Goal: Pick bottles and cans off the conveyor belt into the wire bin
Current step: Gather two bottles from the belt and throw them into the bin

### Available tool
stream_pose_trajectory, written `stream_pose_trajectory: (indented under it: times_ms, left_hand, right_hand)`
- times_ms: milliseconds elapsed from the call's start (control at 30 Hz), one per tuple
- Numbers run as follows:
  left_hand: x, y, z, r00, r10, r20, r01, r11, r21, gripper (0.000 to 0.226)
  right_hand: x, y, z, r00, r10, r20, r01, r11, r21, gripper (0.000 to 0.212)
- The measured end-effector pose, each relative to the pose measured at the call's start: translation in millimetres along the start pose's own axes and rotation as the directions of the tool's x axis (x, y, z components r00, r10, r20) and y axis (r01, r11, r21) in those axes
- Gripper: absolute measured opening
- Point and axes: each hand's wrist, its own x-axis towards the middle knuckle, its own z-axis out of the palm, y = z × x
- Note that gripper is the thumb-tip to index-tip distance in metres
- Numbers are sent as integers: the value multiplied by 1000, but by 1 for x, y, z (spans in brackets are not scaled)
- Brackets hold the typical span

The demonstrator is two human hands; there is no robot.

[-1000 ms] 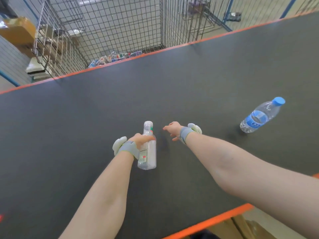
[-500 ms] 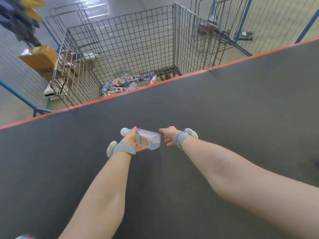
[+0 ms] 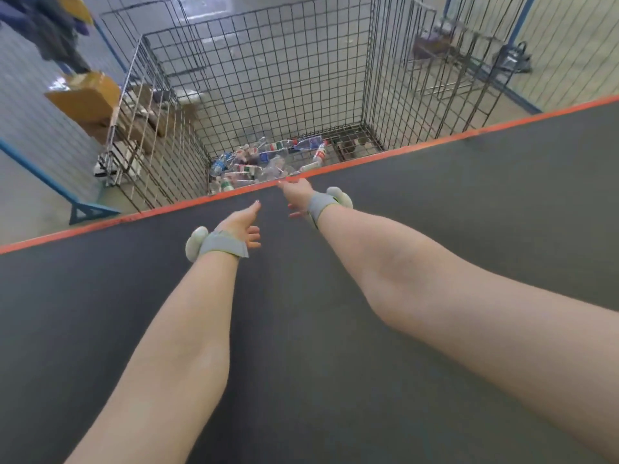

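Over the belt, left hand and right hand reach forward, loose-fingered.

Wire bin: tall dark mesh cage, open top, upright on floor.
Bottles: clear plastic, mixed labels & caps (red, green, blue), lying on their sides in a loose heap on bin's floor, toward bin's belt-side wall.
Conveyor belt: flat dark grey surface w/ orange edge strip, runs just beside bin's near side; edge hides bin's lowest near part.

Two hands, one wire bin, one conveyor belt.
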Motion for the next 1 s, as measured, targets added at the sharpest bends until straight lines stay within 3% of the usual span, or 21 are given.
stream_pose_trajectory:
  times_ms: [67, 200, 367, 500, 600, 833, 933, 1000]
  left_hand:
    - [-10, -22, -5, 999, -29, -15, 30, 999, 44, 70]
    - [-51, -64, -9, 999, -44, -25, 46, 993, 110, 68]
    - [-118, -113, 9, 996, -92, -21, 94, 977, 190, 67]
    - [-170, -155, 34, 993, -115, -3, 112, 960, 256, 65]
    - [-202, -184, 61, 992, -123, 29, 107, 938, 330, 62]
    - [-246, -245, 129, 979, -184, 83, 124, 875, 467, 59]
    - [-265, -260, 149, 980, -177, 92, 107, 855, 508, 61]
    - [-273, -270, 152, 981, -174, 88, 92, 812, 577, 60]
  right_hand:
    - [-14, 24, -3, 996, 85, 9, -84, 995, -54, 64]
    - [-64, 62, -10, 993, 119, 2, -119, 990, -74, 61]
    - [-146, 110, -38, 982, 189, 14, -180, 955, -236, 58]
    - [-222, 167, -89, 958, 284, 35, -230, 837, -496, 62]
    - [-263, 217, -132, 922, 387, 19, -288, 717, -635, 78]
    - [-326, 284, -189, 918, 395, 23, -212, 541, -814, 84]
    - [-339, 303, -203, 964, 262, -41, -153, 423, -893, 74]
    - [-346, 309, -214, 971, 223, -84, -175, 432, -885, 71]
